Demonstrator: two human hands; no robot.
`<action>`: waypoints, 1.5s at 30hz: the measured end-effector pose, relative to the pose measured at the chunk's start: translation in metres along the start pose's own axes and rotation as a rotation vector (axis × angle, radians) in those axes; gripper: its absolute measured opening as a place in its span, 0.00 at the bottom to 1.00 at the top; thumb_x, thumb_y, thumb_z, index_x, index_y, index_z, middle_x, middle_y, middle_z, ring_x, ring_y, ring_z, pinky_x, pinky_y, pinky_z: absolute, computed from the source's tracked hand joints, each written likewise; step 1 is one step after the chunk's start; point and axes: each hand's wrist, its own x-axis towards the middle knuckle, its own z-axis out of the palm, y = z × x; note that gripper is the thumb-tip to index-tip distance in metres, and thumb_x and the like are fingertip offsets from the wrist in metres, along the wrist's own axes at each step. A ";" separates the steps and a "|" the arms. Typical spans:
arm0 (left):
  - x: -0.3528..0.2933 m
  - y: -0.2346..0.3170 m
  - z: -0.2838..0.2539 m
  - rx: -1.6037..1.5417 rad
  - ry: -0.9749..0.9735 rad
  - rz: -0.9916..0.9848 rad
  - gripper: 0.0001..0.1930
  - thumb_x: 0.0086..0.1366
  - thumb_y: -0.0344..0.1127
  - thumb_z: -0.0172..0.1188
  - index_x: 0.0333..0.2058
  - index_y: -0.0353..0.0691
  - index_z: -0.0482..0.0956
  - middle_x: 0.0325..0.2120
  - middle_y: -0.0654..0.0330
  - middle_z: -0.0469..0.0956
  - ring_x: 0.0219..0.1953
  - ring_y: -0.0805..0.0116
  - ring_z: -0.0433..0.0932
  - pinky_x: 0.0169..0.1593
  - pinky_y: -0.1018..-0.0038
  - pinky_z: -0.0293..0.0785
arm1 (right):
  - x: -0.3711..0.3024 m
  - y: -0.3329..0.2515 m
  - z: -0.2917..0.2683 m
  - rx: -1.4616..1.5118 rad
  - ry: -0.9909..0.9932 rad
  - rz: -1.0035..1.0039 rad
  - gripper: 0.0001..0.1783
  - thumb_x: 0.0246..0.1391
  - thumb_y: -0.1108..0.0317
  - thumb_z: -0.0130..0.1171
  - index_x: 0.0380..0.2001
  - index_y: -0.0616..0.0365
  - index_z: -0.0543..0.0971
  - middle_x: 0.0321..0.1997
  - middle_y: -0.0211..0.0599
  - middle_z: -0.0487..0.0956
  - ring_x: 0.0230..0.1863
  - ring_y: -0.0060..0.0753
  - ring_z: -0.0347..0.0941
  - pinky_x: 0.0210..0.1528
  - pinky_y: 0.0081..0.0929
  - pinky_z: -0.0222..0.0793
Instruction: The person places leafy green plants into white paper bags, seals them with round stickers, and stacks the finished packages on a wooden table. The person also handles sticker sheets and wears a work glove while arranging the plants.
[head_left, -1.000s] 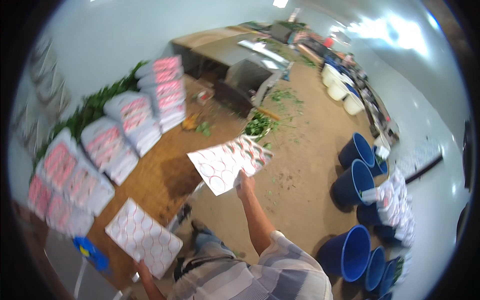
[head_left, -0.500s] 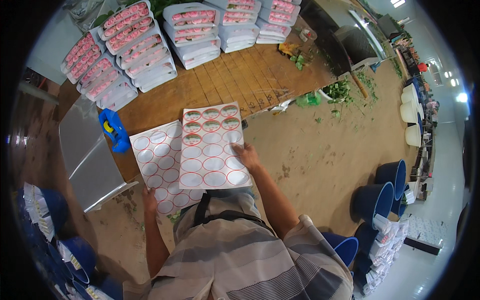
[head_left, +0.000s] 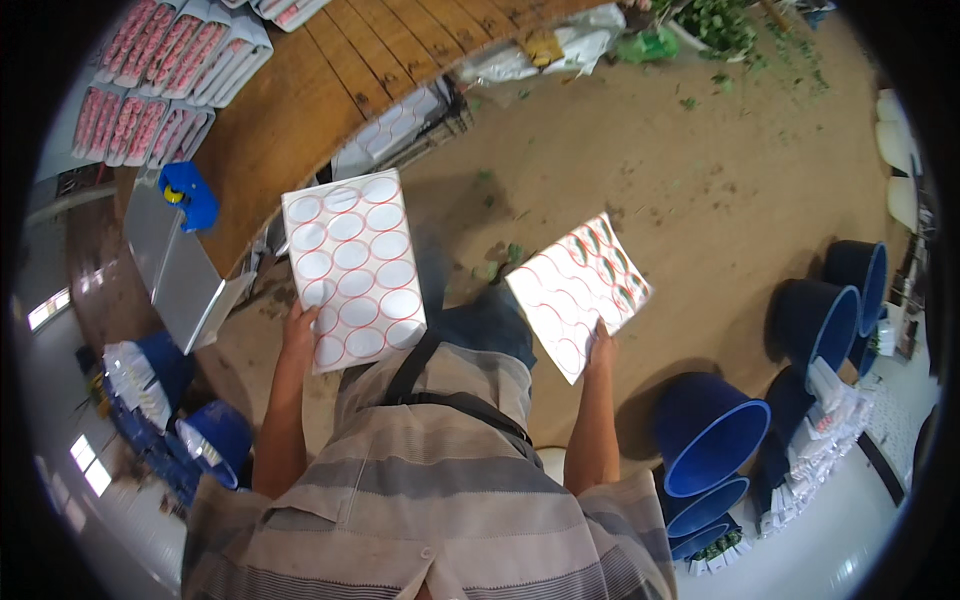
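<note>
Now the left hand [head_left: 300, 328] grasps a white sheet [head_left: 349, 254] by its left edge, close to the near corner, with the thumb over the face, which carries rows of red ovals. The right hand [head_left: 601, 352] pinches a second sheet [head_left: 563, 308] along its near right edge; this one is tilted, with some green-filled ovals on its far right part. Both sheets are in front of the body, well apart, left and right, above the brown floor [head_left: 700, 200].

At the far left is a wooden table [head_left: 290, 100], with a blue tape dispenser [head_left: 197, 198] near its left end and pink flower bundles [head_left: 150, 55] beyond. Blue buckets [head_left: 690, 440] stand on the right, and green leaves [head_left: 718, 24] lie at the far right.
</note>
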 end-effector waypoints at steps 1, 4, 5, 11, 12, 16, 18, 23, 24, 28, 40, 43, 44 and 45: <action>-0.001 -0.006 0.010 0.039 0.041 -0.036 0.19 0.67 0.29 0.52 0.56 0.34 0.73 0.50 0.58 0.77 0.51 0.68 0.74 0.57 0.71 0.68 | 0.004 0.021 -0.023 -0.081 0.093 0.052 0.27 0.61 0.59 0.60 0.53 0.73 0.75 0.49 0.46 0.80 0.48 0.37 0.77 0.51 0.31 0.73; 0.010 -0.010 0.016 0.116 0.040 -0.163 0.20 0.67 0.28 0.51 0.57 0.35 0.72 0.49 0.57 0.77 0.49 0.68 0.75 0.55 0.71 0.71 | -0.013 0.086 -0.056 0.130 0.066 0.205 0.25 0.61 0.61 0.61 0.52 0.74 0.75 0.47 0.47 0.80 0.45 0.35 0.77 0.49 0.31 0.73; 0.014 -0.008 0.015 0.121 0.042 -0.209 0.20 0.67 0.28 0.50 0.58 0.35 0.72 0.49 0.57 0.77 0.49 0.68 0.75 0.54 0.70 0.72 | -0.019 0.104 -0.060 0.120 0.083 0.232 0.25 0.62 0.60 0.60 0.52 0.73 0.75 0.46 0.46 0.80 0.44 0.34 0.77 0.48 0.31 0.73; 0.012 0.018 0.032 0.265 0.059 -0.278 0.23 0.66 0.28 0.50 0.60 0.35 0.69 0.50 0.56 0.76 0.49 0.66 0.75 0.55 0.69 0.73 | -0.029 0.160 -0.066 0.461 0.054 0.215 0.23 0.63 0.60 0.59 0.52 0.70 0.74 0.41 0.35 0.78 0.37 0.23 0.71 0.39 0.23 0.69; 0.010 0.023 0.036 0.296 0.047 -0.269 0.24 0.65 0.29 0.51 0.61 0.35 0.68 0.51 0.56 0.75 0.51 0.65 0.75 0.57 0.68 0.71 | -0.029 0.158 -0.066 0.385 0.057 0.239 0.23 0.63 0.61 0.59 0.52 0.70 0.74 0.42 0.35 0.78 0.37 0.23 0.71 0.39 0.23 0.69; 0.005 0.029 0.045 0.270 -0.060 -0.243 0.26 0.65 0.30 0.51 0.63 0.35 0.65 0.54 0.55 0.75 0.54 0.63 0.74 0.59 0.67 0.70 | -0.021 0.141 -0.056 0.288 0.002 0.258 0.22 0.63 0.61 0.59 0.50 0.70 0.75 0.42 0.36 0.78 0.39 0.23 0.72 0.40 0.23 0.69; 0.005 0.027 0.045 0.324 -0.021 -0.251 0.26 0.65 0.30 0.51 0.63 0.35 0.65 0.54 0.55 0.74 0.55 0.63 0.74 0.60 0.66 0.70 | -0.017 0.131 -0.042 0.303 -0.069 0.200 0.20 0.63 0.62 0.59 0.49 0.70 0.75 0.42 0.36 0.78 0.39 0.22 0.71 0.41 0.23 0.69; 0.019 0.017 0.029 0.348 0.044 -0.337 0.25 0.67 0.30 0.51 0.63 0.38 0.66 0.54 0.57 0.75 0.54 0.63 0.75 0.59 0.64 0.71 | -0.006 0.101 0.021 0.282 -0.095 0.053 0.16 0.63 0.68 0.58 0.48 0.71 0.75 0.42 0.36 0.79 0.38 0.21 0.72 0.40 0.21 0.70; 0.024 0.014 0.023 0.303 0.013 -0.354 0.24 0.67 0.30 0.51 0.62 0.39 0.67 0.53 0.58 0.75 0.53 0.64 0.75 0.58 0.65 0.72 | -0.003 0.090 0.035 0.313 -0.104 0.036 0.16 0.63 0.68 0.58 0.47 0.70 0.75 0.41 0.34 0.78 0.37 0.19 0.71 0.38 0.20 0.68; 0.044 0.007 -0.006 0.356 -0.087 -0.418 0.23 0.68 0.30 0.52 0.62 0.41 0.68 0.53 0.60 0.75 0.54 0.67 0.74 0.58 0.67 0.71 | -0.002 0.034 0.101 0.324 -0.146 -0.118 0.13 0.62 0.65 0.60 0.43 0.65 0.77 0.29 0.21 0.72 0.25 0.10 0.59 0.26 0.16 0.53; 0.044 -0.019 -0.107 0.373 -0.091 -0.353 0.22 0.69 0.31 0.53 0.61 0.38 0.70 0.51 0.61 0.77 0.53 0.71 0.73 0.58 0.70 0.68 | -0.013 -0.119 0.397 -0.182 -0.740 -0.480 0.28 0.54 0.49 0.64 0.42 0.68 0.81 0.32 0.41 0.82 0.32 0.29 0.74 0.39 0.32 0.72; 0.037 -0.033 -0.121 0.297 -0.085 -0.349 0.22 0.69 0.31 0.53 0.62 0.37 0.70 0.53 0.60 0.77 0.54 0.71 0.73 0.59 0.71 0.67 | -0.006 -0.155 0.463 -0.516 -0.850 -0.689 0.33 0.56 0.43 0.61 0.51 0.62 0.79 0.44 0.50 0.81 0.43 0.36 0.78 0.48 0.36 0.73; 0.034 -0.038 -0.124 0.254 -0.103 -0.337 0.23 0.70 0.31 0.53 0.62 0.37 0.69 0.54 0.60 0.76 0.54 0.71 0.73 0.60 0.71 0.67 | -0.005 -0.170 0.493 -0.687 -0.799 -0.623 0.43 0.58 0.48 0.60 0.71 0.57 0.59 0.65 0.54 0.72 0.66 0.51 0.67 0.65 0.39 0.62; 0.031 -0.044 -0.126 0.303 -0.046 -0.400 0.23 0.70 0.30 0.53 0.63 0.37 0.69 0.55 0.60 0.76 0.55 0.70 0.72 0.60 0.71 0.66 | -0.009 -0.170 0.513 -0.490 -0.752 -0.969 0.38 0.59 0.50 0.59 0.67 0.59 0.65 0.65 0.56 0.71 0.65 0.48 0.68 0.65 0.39 0.63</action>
